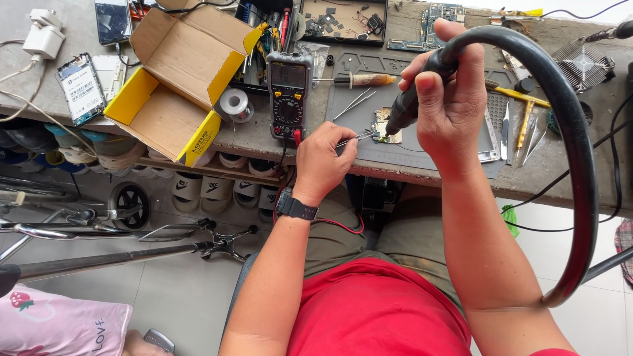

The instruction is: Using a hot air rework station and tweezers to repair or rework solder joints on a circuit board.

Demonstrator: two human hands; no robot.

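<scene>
The left hand (322, 163) pinches tweezers (355, 138), tips at a small board (384, 125) on the grey mat (422, 153). Right of it, the right hand (448, 99) grips a black nozzle (405, 109) over the board. Farther left stand a multimeter (288, 92) and an open box (178, 79).

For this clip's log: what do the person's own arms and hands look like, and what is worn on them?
Both arms are bare from the short red sleeves down; no gloves on either hand. The left hand has a black rectangular smartwatch on a dark strap at the wrist. The right hand and its wrist carry nothing: no watch, band or ring that shows. No markings are visible on either forearm.
</scene>
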